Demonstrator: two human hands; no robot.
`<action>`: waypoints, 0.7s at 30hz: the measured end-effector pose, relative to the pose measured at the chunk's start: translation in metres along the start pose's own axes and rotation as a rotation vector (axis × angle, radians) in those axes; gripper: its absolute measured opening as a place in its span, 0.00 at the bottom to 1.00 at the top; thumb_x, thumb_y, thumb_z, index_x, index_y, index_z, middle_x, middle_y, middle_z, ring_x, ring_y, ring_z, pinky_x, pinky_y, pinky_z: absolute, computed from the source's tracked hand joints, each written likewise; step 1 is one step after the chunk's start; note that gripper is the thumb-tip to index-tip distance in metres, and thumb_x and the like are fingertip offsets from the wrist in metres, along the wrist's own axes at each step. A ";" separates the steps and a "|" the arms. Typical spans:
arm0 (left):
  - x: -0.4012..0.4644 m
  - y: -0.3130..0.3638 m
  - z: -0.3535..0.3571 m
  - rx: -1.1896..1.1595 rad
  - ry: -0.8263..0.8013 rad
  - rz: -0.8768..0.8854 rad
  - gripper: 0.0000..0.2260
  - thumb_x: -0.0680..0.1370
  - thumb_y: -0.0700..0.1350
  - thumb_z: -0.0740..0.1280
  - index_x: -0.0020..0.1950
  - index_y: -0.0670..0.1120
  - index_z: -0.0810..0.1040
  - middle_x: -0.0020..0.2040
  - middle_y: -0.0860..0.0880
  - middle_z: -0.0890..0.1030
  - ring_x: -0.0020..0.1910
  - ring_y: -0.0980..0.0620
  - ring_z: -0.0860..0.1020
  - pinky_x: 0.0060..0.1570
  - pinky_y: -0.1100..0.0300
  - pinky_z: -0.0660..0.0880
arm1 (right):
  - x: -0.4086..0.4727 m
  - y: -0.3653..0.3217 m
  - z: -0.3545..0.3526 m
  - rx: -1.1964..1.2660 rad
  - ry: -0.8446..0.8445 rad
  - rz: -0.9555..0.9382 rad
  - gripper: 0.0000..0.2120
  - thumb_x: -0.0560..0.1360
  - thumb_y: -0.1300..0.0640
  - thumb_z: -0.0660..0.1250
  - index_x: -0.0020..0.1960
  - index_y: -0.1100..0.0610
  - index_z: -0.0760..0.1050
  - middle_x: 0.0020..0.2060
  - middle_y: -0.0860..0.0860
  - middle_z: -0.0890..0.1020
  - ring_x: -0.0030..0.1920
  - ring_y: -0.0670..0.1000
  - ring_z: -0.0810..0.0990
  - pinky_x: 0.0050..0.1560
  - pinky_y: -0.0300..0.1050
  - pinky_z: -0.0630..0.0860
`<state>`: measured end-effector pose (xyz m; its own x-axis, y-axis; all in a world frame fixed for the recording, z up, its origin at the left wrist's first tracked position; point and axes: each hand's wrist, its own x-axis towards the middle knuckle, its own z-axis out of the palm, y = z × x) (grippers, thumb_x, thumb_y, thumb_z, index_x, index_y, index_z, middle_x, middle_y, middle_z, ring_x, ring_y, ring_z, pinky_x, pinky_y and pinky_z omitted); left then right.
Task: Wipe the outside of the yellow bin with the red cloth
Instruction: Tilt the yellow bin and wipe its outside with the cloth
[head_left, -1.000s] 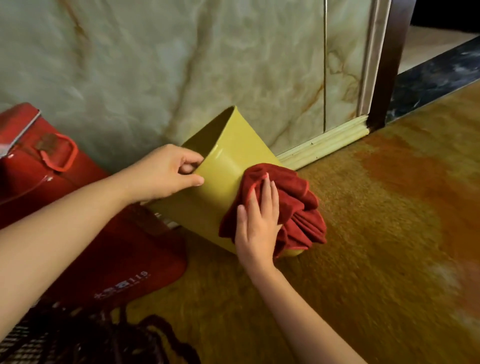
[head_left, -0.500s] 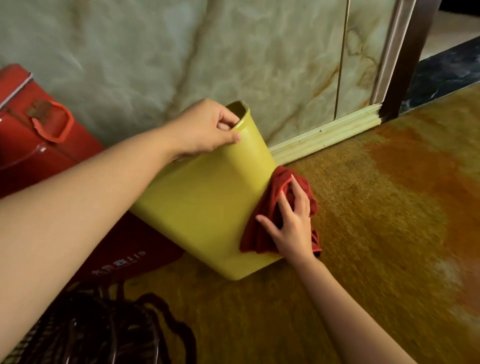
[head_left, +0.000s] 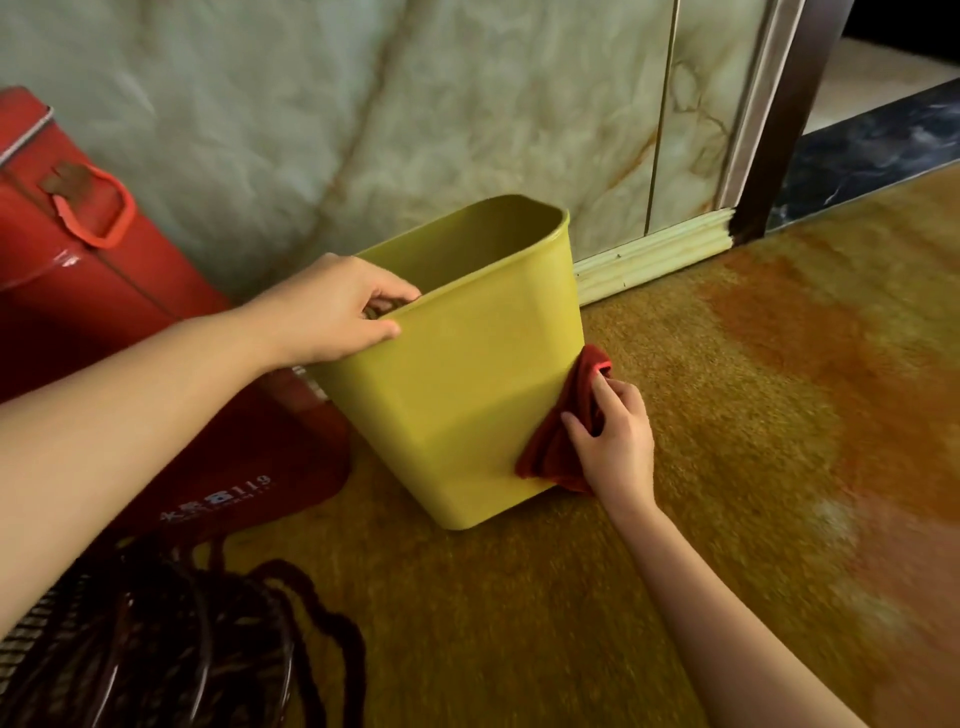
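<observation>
The yellow bin (head_left: 457, 395) stands nearly upright on the floor, its open mouth facing up and slightly away from me. My left hand (head_left: 337, 309) grips the near-left rim, fingers curled inside and thumb outside. My right hand (head_left: 615, 436) presses the bunched red cloth (head_left: 563, 447) against the bin's lower right side, near the base. Much of the cloth is hidden behind that corner and under my fingers.
A red metal box (head_left: 98, 291) with a handle leans against the marble wall (head_left: 363, 114) just left of the bin. Dark coiled cords (head_left: 171, 644) lie at the lower left. A pale baseboard (head_left: 654, 254) and a dark door frame (head_left: 779, 119) stand behind and to the right.
The bin has been tipped from lying on its side up to nearly upright. My right hand and the cloth slid from its broad face down to the lower right side.
</observation>
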<state>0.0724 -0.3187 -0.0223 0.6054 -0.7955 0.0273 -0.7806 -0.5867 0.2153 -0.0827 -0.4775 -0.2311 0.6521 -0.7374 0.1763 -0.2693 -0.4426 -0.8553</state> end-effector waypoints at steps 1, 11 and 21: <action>-0.002 0.000 0.002 0.006 0.018 0.011 0.17 0.69 0.39 0.69 0.57 0.46 0.79 0.54 0.45 0.83 0.46 0.61 0.77 0.52 0.66 0.70 | -0.004 -0.001 -0.002 0.003 0.003 0.026 0.27 0.71 0.58 0.69 0.68 0.57 0.67 0.57 0.56 0.75 0.58 0.55 0.73 0.56 0.44 0.69; -0.016 0.012 0.007 0.056 0.146 0.155 0.14 0.70 0.37 0.67 0.55 0.42 0.79 0.53 0.40 0.83 0.52 0.44 0.80 0.49 0.56 0.73 | -0.060 -0.044 -0.017 0.236 -0.240 0.293 0.24 0.69 0.56 0.72 0.65 0.52 0.72 0.58 0.49 0.79 0.51 0.49 0.79 0.55 0.49 0.77; 0.011 0.005 -0.021 0.037 0.230 0.134 0.14 0.69 0.39 0.69 0.54 0.43 0.80 0.51 0.39 0.83 0.51 0.45 0.79 0.44 0.70 0.62 | -0.062 -0.064 -0.028 0.439 -0.378 0.363 0.23 0.68 0.59 0.72 0.63 0.50 0.74 0.55 0.48 0.80 0.47 0.53 0.83 0.48 0.57 0.81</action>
<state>0.0783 -0.3274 -0.0007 0.5121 -0.8136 0.2751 -0.8589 -0.4867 0.1594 -0.1256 -0.4179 -0.1737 0.7991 -0.5357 -0.2728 -0.2572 0.1056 -0.9606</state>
